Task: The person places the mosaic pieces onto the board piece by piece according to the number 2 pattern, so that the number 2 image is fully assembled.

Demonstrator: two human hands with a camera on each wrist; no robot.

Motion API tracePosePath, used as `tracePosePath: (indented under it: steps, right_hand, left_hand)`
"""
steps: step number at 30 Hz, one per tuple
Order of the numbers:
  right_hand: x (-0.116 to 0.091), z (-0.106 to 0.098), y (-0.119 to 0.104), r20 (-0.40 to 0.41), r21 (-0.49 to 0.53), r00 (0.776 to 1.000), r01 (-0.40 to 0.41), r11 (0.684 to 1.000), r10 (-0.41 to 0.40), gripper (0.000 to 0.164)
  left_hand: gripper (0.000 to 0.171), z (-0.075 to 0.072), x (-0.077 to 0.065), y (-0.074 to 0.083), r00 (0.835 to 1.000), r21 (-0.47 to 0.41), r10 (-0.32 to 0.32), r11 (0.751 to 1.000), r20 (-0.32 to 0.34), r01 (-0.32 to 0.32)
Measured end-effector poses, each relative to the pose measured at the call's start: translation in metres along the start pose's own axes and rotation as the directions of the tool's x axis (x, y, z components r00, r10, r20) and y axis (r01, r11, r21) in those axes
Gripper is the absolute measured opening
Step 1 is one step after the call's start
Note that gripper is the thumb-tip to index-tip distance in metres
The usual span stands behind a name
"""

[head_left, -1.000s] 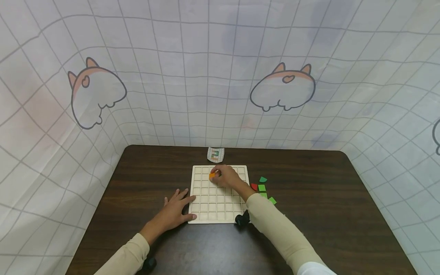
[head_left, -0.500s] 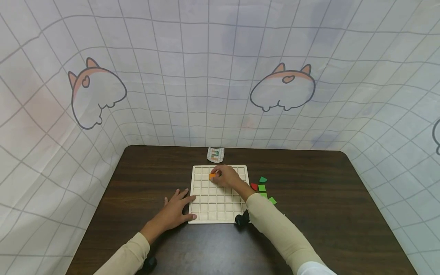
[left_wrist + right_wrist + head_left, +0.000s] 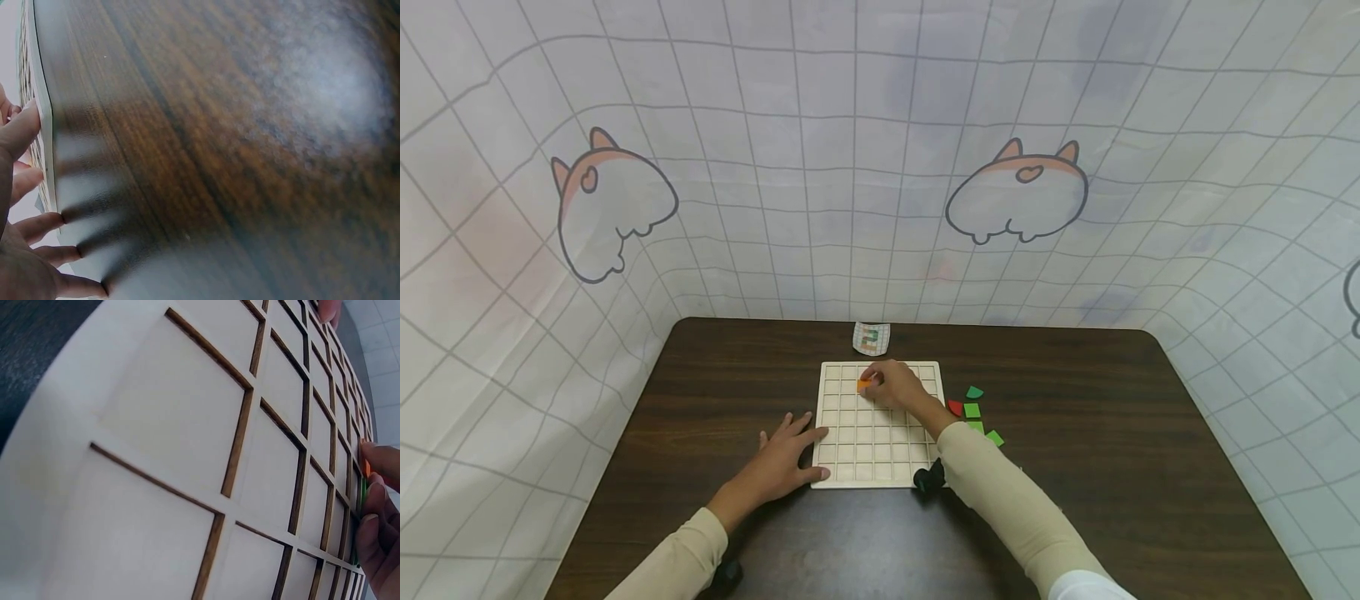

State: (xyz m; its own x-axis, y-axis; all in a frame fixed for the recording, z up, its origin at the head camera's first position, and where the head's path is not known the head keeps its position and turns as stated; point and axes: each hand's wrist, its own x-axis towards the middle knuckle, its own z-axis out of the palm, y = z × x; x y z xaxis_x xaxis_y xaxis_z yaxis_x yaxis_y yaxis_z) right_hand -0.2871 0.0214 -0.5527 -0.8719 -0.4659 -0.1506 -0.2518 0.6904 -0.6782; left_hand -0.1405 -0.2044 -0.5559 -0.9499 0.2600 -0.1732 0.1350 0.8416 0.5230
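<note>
Head view shows the right hand (image 3: 897,385) reaching over the pale wooden grid board (image 3: 850,450), its fingertips pinching a small orange square tile (image 3: 863,384) over a cell in the second row from the far edge, left of centre. Whether the tile already sits flat in that cell cannot be told; it looks slightly tilted. The left hand (image 3: 784,461) lies flat on the dark wooden counter (image 3: 1112,467) with straight, spread fingers, and its thumb and forefinger touch the board's near left corner, bracing it.

Right wrist view shows fingertips (image 3: 375,519) at the board's edge with a sliver of orange between them, though little more.

Just right of the board lie a red tile (image 3: 954,407) and several green tiles (image 3: 972,409); a small pattern card (image 3: 871,337) stands beyond the far edge.

The likeliest slip, in my judgement, is the orange tile catching on a raised divider and resting skewed across two cells if released before it is square. The right sleeve also passes close over the loose tiles and could brush them along the counter.
</note>
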Motion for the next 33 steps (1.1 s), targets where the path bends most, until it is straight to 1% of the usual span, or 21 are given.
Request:
tracePosePath:
  steps: [13, 16, 19, 23, 28, 33]
  right_hand:
    - [0.0, 0.001, 0.0, -0.015, -0.018, 1.0, -0.018, 1.0, 0.018, 0.022]
    - [-0.001, 0.001, 0.0, -0.021, -0.009, 1.0, -0.018, 1.0, 0.018, 0.024]
    - [-0.004, -0.001, 0.002, -0.028, 0.013, 1.0, 0.002, 1.0, -0.001, 0.027]
    - [-0.014, -0.01, 0.009, -0.038, 0.066, 0.999, 0.033, 0.997, -0.031, 0.026]
    - [-0.026, -0.026, 0.022, -0.056, 0.141, 0.998, 0.035, 0.989, -0.028, 0.029]
    - [-0.039, -0.044, 0.035, -0.084, 0.163, 0.995, 0.07, 0.984, -0.057, 0.031]
  left_hand:
    - [0.068, 0.0, 0.001, 0.0, 1.0, 0.001, 0.003, 1.0, 0.0, -0.003]
    - [0.068, 0.001, 0.001, 0.0, 1.0, 0.007, -0.001, 1.0, 0.0, 0.001]
    - [0.068, 0.001, 0.0, 0.001, 1.0, 0.012, -0.005, 1.0, 0.0, 0.005]
    - [0.068, 0.002, 0.0, 0.002, 1.0, 0.007, -0.004, 1.0, -0.001, 0.004]
    - [0.068, 0.002, -0.002, 0.004, 1.0, 0.0, -0.014, 1.0, -0.004, 0.014]
    - [0.069, 0.0, -0.003, 0.006, 1.0, -0.004, -0.025, 1.0, -0.011, 0.025]
